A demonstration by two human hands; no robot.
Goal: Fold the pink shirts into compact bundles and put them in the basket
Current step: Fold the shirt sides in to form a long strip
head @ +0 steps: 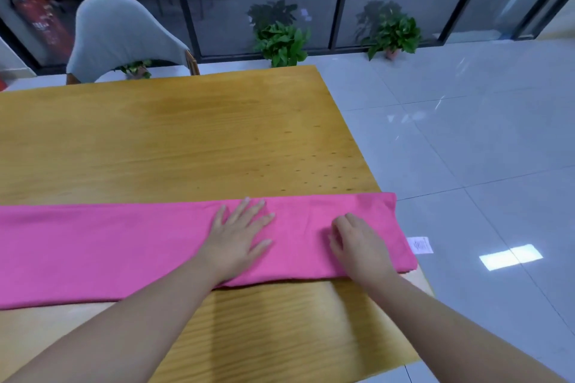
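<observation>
Pink shirt [124, 246] under both hands — left hand [238, 239] flat, right hand [357, 242] curled, pinching it.

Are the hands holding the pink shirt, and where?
The left hand only presses flat on the shirt. The right hand has curled fingers near its right end; a real grip cannot be told.

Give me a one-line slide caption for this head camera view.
Left hand pressed flat and right hand resting, fingers bent, on a pink shirt folded into a long strip across a wooden table.
</observation>
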